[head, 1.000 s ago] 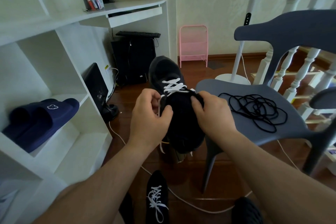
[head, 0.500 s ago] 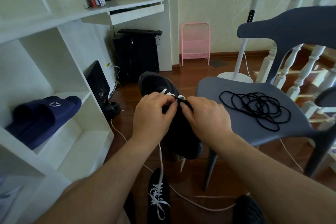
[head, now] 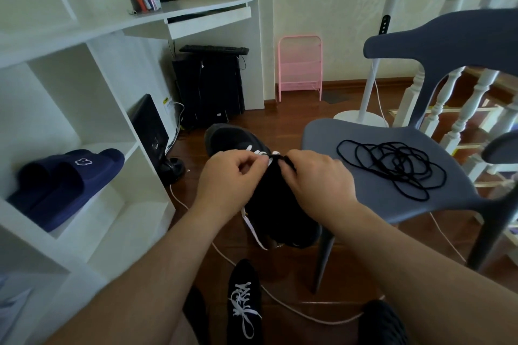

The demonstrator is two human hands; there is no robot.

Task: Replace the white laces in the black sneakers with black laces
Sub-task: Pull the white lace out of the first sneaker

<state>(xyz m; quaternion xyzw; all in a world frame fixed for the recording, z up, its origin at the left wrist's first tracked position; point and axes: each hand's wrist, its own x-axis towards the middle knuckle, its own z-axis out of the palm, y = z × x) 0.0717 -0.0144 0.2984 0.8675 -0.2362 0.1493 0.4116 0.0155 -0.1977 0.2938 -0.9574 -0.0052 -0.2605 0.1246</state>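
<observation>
The left hand [head: 232, 176] and right hand [head: 316, 179] meet over a black sneaker [head: 269, 193] held in the air just left of a grey chair [head: 392, 154]. The left hand's fingertips pinch the white lace [head: 262, 154] at the top of the lacing, fingers curled in. The right hand's fingers curl around the shoe's upper edge by the eyelets, gripping it. A loose end of the white lace hangs below the shoe, past the left wrist. The sneaker's toe points away from the person, toward the desk.

On the chair seat, well apart from the right hand, lies a tangle of black laces [head: 392, 168]. On the wooden floor [head: 280, 120] below the hands stands the second sneaker [head: 244, 302], white lace threaded and tied. To the left, a white shelf [head: 92, 221] holds navy slippers [head: 64, 179].
</observation>
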